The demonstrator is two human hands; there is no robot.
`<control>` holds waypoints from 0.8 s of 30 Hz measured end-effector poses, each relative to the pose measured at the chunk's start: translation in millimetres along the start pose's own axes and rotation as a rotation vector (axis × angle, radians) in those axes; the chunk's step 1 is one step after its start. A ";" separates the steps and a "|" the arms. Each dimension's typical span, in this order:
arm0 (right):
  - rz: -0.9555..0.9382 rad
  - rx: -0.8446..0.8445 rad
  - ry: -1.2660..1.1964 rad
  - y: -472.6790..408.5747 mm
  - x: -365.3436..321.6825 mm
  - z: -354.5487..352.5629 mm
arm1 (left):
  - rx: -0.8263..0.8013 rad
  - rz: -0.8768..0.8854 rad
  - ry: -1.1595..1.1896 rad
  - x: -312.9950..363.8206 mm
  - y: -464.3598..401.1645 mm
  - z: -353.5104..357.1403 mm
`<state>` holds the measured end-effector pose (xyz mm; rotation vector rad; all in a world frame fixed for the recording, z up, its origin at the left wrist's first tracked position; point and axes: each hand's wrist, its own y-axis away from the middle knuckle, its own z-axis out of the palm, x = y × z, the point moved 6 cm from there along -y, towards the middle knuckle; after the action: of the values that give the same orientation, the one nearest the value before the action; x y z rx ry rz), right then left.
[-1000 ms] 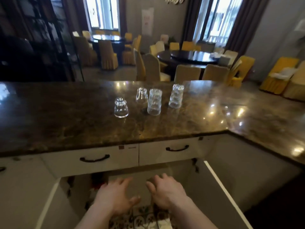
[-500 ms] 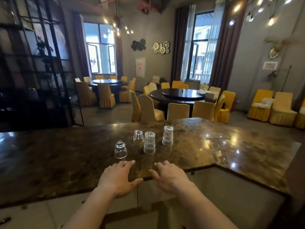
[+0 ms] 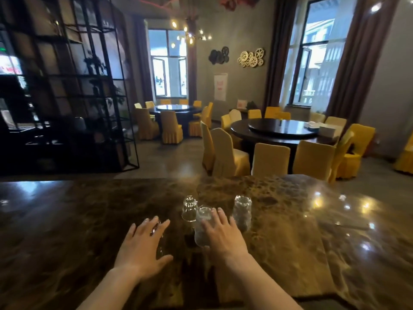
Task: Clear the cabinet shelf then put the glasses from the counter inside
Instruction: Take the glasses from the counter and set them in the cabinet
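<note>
Clear glasses stand upside down on the dark marble counter (image 3: 67, 220). My left hand (image 3: 143, 247) hovers with fingers spread over a short glass (image 3: 156, 229), which it mostly hides. My right hand (image 3: 223, 236), fingers apart, lies against the right side of a stack of glasses (image 3: 202, 222) without closing on it. Behind them stands a single short glass (image 3: 189, 208). A second stack (image 3: 242, 212) stands just right of my right hand's fingertips. The cabinet below the counter is out of view.
Beyond the counter lies a dining room with round dark tables (image 3: 277, 130) and yellow-covered chairs (image 3: 270, 158). A tall black metal shelf unit (image 3: 67, 86) stands at the left. The counter turns a corner at the right (image 3: 368, 231).
The view has lifted from the open cabinet up to the counter. Both hands rose from the cabinet and moved forward onto the glasses.
</note>
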<state>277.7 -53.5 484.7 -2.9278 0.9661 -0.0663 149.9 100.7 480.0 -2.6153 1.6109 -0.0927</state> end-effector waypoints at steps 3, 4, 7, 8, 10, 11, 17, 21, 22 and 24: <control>-0.164 0.037 0.196 -34.7 -11.6 7.0 | -0.060 -0.001 -0.116 -9.8 -23.6 3.9; -0.222 0.048 0.265 -46.7 -16.6 12.7 | -0.082 0.012 -0.159 -14.2 -34.6 8.1; -0.358 0.052 0.469 -65.3 -31.9 27.6 | -0.184 0.070 -0.299 -22.3 -54.5 20.6; -0.389 0.052 0.540 -72.2 -33.8 32.1 | -0.216 0.112 -0.359 -23.7 -64.5 26.0; -0.421 0.035 0.681 -88.4 -32.8 43.6 | -0.275 0.227 -0.486 -21.9 -87.4 37.8; -0.421 0.021 0.732 -95.8 -30.4 49.6 | -0.305 0.284 -0.539 -19.6 -97.3 43.7; -0.352 -0.031 0.870 -127.8 -16.1 73.2 | -0.450 0.495 -0.678 -22.9 -137.2 70.0; -0.274 -0.064 0.855 -137.5 -5.3 66.2 | -0.365 0.525 -0.542 -35.4 -152.9 66.8; -0.212 -0.056 0.753 -139.1 1.4 58.7 | -0.329 0.488 -0.422 -42.5 -156.0 63.4; -0.070 0.042 0.510 -137.0 15.1 40.2 | -0.261 0.345 -0.069 -64.3 -159.3 57.4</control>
<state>373.4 49.1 454.3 -2.9582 0.8880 -0.8585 267.7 231.2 436.2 -2.4275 2.1468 0.2386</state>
